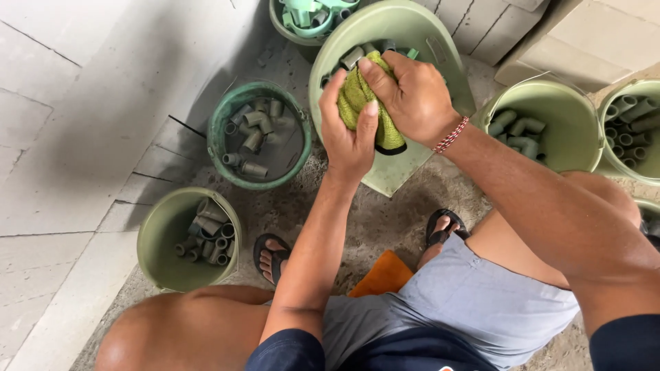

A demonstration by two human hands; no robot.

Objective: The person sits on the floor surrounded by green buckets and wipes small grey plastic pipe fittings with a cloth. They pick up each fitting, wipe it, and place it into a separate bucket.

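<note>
Nearest the camera, bare knees, grey shorts and an orange stool (382, 275) half hidden between the legs; two sandalled feet (273, 255) planted on the rough concrete floor (385, 220). Just above, both hands joined over a yellow-green cloth (359, 103): left hand (349, 134) clenched round its lower side, thumb pressed on the fabric; right hand (412, 96) clamped on top, a red-and-white thread at the wrist. Whatever sits inside the cloth, hidden entirely. Directly beneath the hands, a large pale green bin (426, 41) with grey pipe fittings glimpsed past the fingers, its inside mostly blocked by the hands. To the left, a teal bucket (221, 148) with loose grey fittings, touching the bin's rim; nearer, a light green bucket (155, 240) of short pipe pieces just beside the left foot. To the right, another green bucket (570, 117) of elbows behind the forearm, and one more (636, 96) cut off by the frame edge. Little bare floor between the containers, only a narrow patch by the feet. Farthest, a bucket (302, 24) of teal fittings cut by the top edge, and pale blocks (591, 34) along the wall.
</note>
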